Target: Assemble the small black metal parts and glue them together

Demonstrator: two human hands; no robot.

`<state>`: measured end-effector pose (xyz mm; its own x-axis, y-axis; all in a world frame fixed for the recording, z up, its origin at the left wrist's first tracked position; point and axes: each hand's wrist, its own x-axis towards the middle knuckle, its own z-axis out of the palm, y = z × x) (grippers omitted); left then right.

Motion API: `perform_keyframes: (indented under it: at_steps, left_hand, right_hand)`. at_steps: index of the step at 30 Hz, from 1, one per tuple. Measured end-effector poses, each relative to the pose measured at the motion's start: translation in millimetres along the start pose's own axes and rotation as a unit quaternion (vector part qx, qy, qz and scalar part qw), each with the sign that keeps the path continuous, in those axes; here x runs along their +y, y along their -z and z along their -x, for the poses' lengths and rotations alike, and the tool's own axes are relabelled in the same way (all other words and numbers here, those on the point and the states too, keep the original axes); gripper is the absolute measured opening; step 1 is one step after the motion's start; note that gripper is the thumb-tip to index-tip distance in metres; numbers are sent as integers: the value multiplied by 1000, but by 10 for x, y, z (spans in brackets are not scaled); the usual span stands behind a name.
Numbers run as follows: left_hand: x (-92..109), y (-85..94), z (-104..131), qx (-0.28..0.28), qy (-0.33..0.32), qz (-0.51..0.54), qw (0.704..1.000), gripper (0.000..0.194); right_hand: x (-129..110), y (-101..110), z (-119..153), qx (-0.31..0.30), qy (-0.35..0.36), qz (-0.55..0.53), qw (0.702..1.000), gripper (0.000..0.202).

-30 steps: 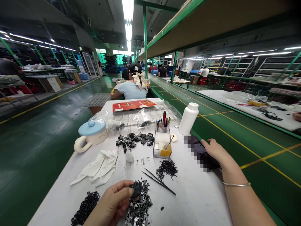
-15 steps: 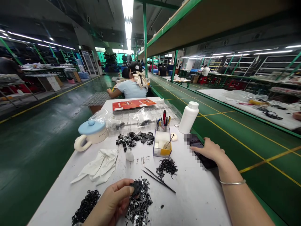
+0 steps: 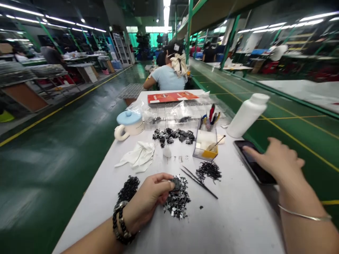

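My left hand [image 3: 156,190] pinches a small flat black part [image 3: 177,184] between thumb and fingers. The part is held over a heap of small shiny black pieces [image 3: 177,203]. At the table's right edge lies a phone [image 3: 251,160] with a dark screen. My right hand [image 3: 278,158] is open above it, fingers apart and thumb over the screen; whether the thumb touches it I cannot tell. Black tweezers [image 3: 200,182] rest on the table, right of the shiny heap. Beside them is a pile of thin black pieces [image 3: 209,170], and another black pile [image 3: 129,188] sits behind my left wrist.
A white bottle [image 3: 247,116], a clear box [image 3: 206,144] with tools, a lidded mug [image 3: 130,123] and a white cloth [image 3: 139,156] stand or lie on the table [image 3: 233,218]. Black parts [image 3: 173,135] lie farther back. A person [image 3: 169,76] sits beyond the table.
The view has turned, so the table things sit higher and mostly farther right. My right fingers have lifted and spread more by the phone. The left hand keeps its pinch on the black part.
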<state>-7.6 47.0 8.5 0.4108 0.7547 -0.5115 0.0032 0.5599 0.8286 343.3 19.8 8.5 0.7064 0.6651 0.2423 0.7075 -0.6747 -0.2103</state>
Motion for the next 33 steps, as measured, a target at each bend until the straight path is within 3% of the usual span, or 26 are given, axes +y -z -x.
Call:
perform_keyframes:
  at_steps: [4, 5, 6, 9, 12, 18, 33]
  left_hand:
    - [-6, 1, 18, 5, 15, 9, 1000, 20]
    - [-10, -3, 25, 3, 17, 11, 1000, 20]
    - [-13, -9, 32, -2, 17, 11, 1000, 19]
    - [-21, -33, 52, -20, 17, 12, 1000, 17]
    - [-21, -51, 61, -42, 29, 13, 999, 17]
    - [-30, -56, 65, -51, 49, 1, 998, 15]
    - [-80, -19, 59, -81, 65, -12, 995, 15]
  right_hand:
    - [-268, 115, 343, 133, 119, -134, 975, 45]
    - [-343, 118, 467, 160, 161, -178, 957, 39]
    - [-417, 112, 599, 181, 247, -267, 914, 33]
    - [-619, 71, 976, 57, 430, -389, 813, 35]
    - [-759, 32, 1227, -66, 500, -375, 778, 40]
    - [-844, -18, 1347, -138, 521, -356, 763, 39]
    - [-838, -40, 1349, -144, 543, -347, 751, 30]
